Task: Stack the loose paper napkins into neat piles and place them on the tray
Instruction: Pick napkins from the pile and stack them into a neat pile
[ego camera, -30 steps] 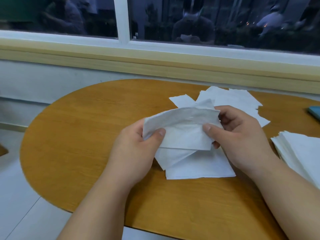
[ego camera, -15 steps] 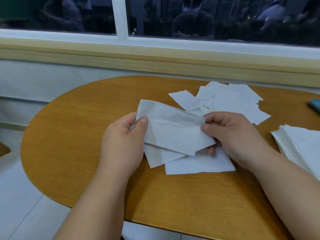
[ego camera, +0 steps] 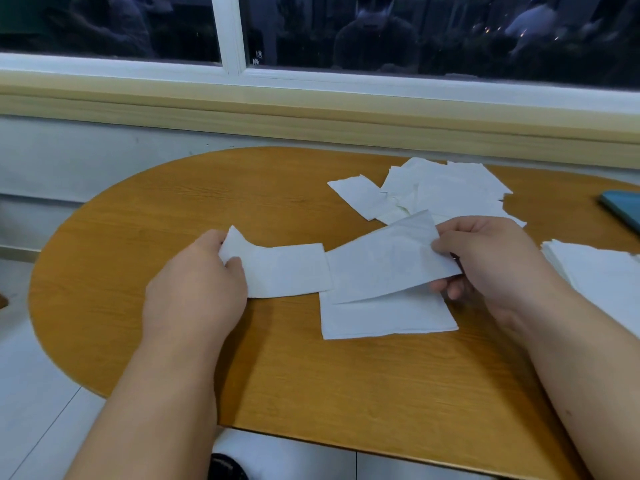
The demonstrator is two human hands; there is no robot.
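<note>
1. Your left hand (ego camera: 194, 285) pinches the left edge of the left napkin (ego camera: 284, 271) between thumb and curled fingers. The sheet stretches out to the right, low over the table (ego camera: 173, 209). Keep that pinch light so the paper does not crease.
2. In the middle, the right napkin (ego camera: 388, 268) overlaps a flat napkin (ego camera: 388, 320) lying on the near part of the table. Line up the two held sheets corner to corner over the flat one before you let go.
3. Your right hand (ego camera: 491, 261) pinches the right end of that sheet, thumb on top and fingers curled beneath. This end rides high and buckles, so lower it until the sheet is level.
4. Beyond your right hand, a loose heap (ego camera: 450, 192) of napkins lies scattered, not yet sorted.
5. At the right edge sits a neat pile (ego camera: 602, 271), partly out of view. The blue thing (ego camera: 623, 207) beyond it may be the tray, though I cannot tell.
</note>
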